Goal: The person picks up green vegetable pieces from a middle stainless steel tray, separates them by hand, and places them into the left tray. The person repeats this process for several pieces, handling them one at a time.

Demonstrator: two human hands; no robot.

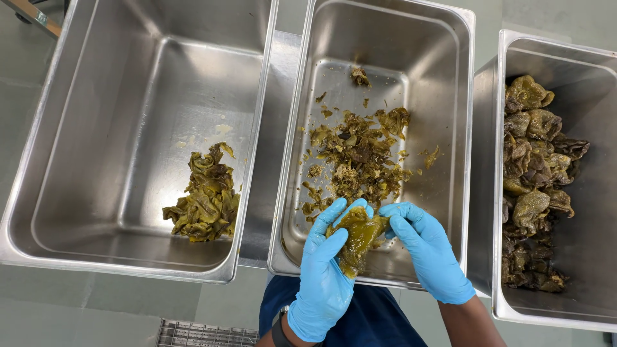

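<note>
A limp, olive-green roasted pepper [357, 239] hangs over the near edge of the middle steel pan [450, 96], clamped between both blue-gloved hands. The left hand [328, 270] cups it from below and beside, fingers curled round it; the right hand [427, 250] pinches its upper right end. Just beyond the hands, scraps of skin and seeds [357, 157] lie scattered on the pan floor. The left pan [77, 128] holds a small heap of peeled pepper pieces [205, 199]. The right pan [598, 128] holds a row of what look like whole charred peppers [533, 173], partly cut off by its wall.
</note>
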